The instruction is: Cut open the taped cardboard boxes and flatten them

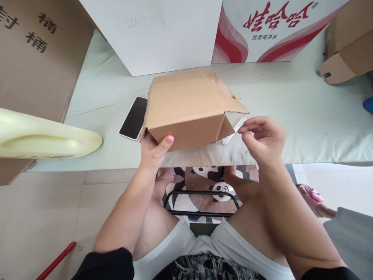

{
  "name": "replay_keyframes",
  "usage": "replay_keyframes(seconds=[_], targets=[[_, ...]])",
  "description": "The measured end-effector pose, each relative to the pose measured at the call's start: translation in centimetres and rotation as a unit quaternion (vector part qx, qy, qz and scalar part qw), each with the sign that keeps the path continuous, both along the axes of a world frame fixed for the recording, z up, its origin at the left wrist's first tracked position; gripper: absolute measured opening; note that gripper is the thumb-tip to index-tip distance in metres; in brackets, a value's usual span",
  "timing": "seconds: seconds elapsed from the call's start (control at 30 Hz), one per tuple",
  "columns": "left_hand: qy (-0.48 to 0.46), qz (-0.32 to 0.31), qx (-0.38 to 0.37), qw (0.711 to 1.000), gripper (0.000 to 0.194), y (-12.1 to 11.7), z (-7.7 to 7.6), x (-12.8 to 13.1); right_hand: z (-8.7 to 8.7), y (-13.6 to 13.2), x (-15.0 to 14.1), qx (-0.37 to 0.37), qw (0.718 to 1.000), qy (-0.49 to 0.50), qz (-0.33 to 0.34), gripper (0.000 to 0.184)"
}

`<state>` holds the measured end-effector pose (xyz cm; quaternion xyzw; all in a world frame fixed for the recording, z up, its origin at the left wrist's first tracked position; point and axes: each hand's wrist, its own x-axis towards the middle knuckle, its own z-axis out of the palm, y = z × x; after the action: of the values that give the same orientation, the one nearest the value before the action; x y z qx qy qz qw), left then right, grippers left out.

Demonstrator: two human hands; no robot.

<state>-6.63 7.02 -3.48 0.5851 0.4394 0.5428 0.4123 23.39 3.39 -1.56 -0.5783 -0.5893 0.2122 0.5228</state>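
Note:
A small brown cardboard box [186,105] lies on the pale mattress edge [305,116] in front of me. My left hand [153,149] grips its near left corner, thumb on the front face. My right hand [264,136] hovers just right of the box's open flap, fingertips pinched together; I cannot make out what they hold. A white pen-like tool [234,130] lies under the flap, close to those fingers. A black-screened phone [134,118] rests against the box's left side.
A white box [163,31] and a red-and-white printed carton [271,27] stand behind. Large brown cartons sit at left [37,58] and far right [346,42]. A cream plastic object [43,136] juts in from the left. A panda stool [204,190] sits between my knees.

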Motion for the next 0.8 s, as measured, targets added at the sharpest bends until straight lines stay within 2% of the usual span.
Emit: replay_keyframes(seconds=[0.07,0.13,0.2,0.27,0.37,0.43,0.5,0.57,0.7,0.8], targets=[[0.0,0.008,-0.011,1.0,0.083,-0.2,0.0,0.3,0.4,-0.1,-0.4,0.009,0.998,0.027,0.056,0.016],[0.004,0.0,-0.023,1.0,0.082,-0.3,0.0,0.6,0.5,-0.1,-0.5,0.007,0.994,-0.002,0.106,0.04],[0.019,-0.033,-0.041,0.998,0.08,-0.4,-0.2,0.6,0.2,-0.1,-0.5,-0.005,0.989,-0.017,0.145,0.067],[0.045,-0.067,-0.057,0.995,0.075,-0.5,-0.4,0.5,-0.3,-0.1,-0.6,-0.034,0.985,0.012,0.17,0.074],[0.052,-0.081,-0.06,0.994,0.069,-0.3,-0.4,0.6,-1.2,0.0,-0.7,-0.068,0.987,0.07,0.126,0.071],[0.024,-0.072,-0.04,0.996,0.071,0.0,-0.1,1.0,-1.5,0.2,-0.8,-0.058,0.991,0.102,0.064,0.077],[0.012,-0.053,-0.008,0.998,0.074,0.3,0.1,1.4,-1.5,0.3,-1.0,-0.034,0.99,0.129,0.033,0.081],[0.021,-0.016,0.026,0.999,0.074,0.5,0.0,1.6,-1.0,0.3,-1.1,-0.025,0.992,0.12,0.014,0.074],[0.056,0.06,0.083,0.993,0.07,0.7,-1.1,0.7,0.1,0.0,-1.1,-0.029,0.998,0.036,-0.046,0.046],[0.111,0.035,0.136,0.984,0.077,0.9,-1.7,-0.6,0.4,0.0,-0.9,-0.015,0.998,0.023,-0.057,0.037]])
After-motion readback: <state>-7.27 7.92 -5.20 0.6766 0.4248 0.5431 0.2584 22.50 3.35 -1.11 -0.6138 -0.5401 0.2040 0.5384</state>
